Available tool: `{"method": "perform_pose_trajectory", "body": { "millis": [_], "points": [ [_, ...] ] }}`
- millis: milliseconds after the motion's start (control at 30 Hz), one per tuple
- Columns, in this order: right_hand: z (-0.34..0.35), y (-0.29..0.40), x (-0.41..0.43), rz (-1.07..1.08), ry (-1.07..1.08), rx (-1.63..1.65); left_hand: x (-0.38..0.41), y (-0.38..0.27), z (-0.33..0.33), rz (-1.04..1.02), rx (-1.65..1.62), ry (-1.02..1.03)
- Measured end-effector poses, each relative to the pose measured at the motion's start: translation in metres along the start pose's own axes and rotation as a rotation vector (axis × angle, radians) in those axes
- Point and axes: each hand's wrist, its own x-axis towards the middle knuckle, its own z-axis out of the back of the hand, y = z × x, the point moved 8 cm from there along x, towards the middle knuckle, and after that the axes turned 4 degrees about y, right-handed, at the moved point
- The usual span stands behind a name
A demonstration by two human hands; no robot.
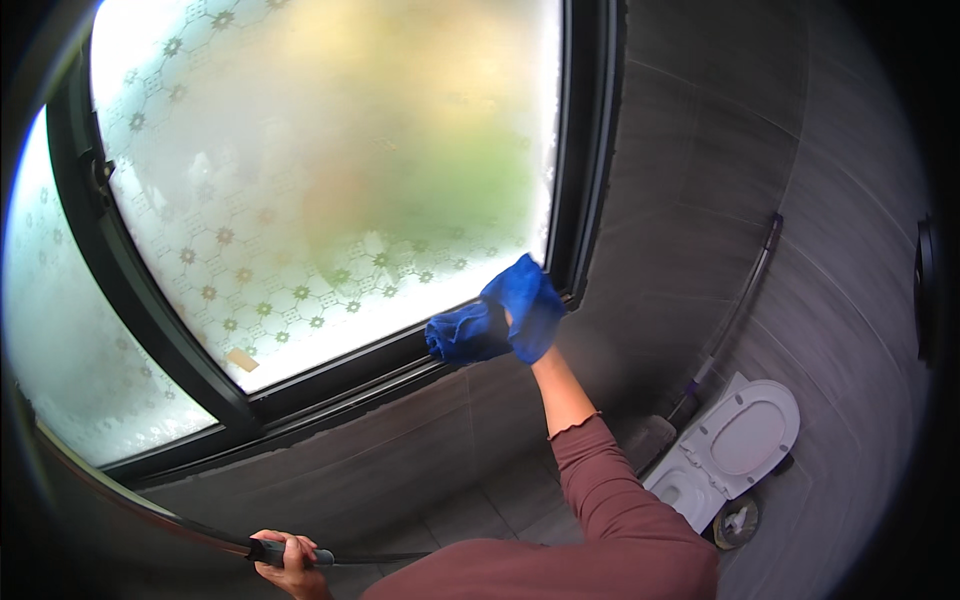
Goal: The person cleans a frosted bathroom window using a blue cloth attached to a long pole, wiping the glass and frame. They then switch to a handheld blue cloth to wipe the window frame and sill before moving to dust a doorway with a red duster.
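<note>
My right hand (509, 318) is mostly hidden under a blue cloth (531, 315). It presses the cloth to the black frame (375, 356) of a window, near its lower right corner; part of the cloth hangs to the left along the bottom rail. Before me is the patterned, frosted window pane (337, 202), fogged over much of its surface. At the bottom left, my left hand (291, 562) grips the black and grey handle (274, 553) of a long pole-like tool. Its shaft (150, 510) runs up the left side, and its far end cannot be made out.
Right and below stands a white toilet (720, 450) with its lid raised, beside a small waste bin (737, 523). A long-handled broom or mop (739, 300) leans against the dark tiled wall (705, 150). A second frosted pane (90, 337) lies left; a window latch (101, 172) juts from the frame.
</note>
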Motion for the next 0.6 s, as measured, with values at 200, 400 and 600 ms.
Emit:
{"method": "perform_pose_trajectory", "body": {
  "millis": [200,400,600],
  "points": [
    [-0.08,-0.037,-0.012,-0.306,0.094,0.067,-0.012,0.0,0.024,-0.03,0.008,-0.127],
    [-0.077,0.067,-0.021,-0.098,0.155,-0.037,-0.026,-0.002,0.033,-0.045,0.086,-0.204],
    [-0.082,0.108,-0.023,0.042,0.388,-0.098,-0.033,-0.002,0.012,-0.06,0.121,-0.173]
  ]
}}
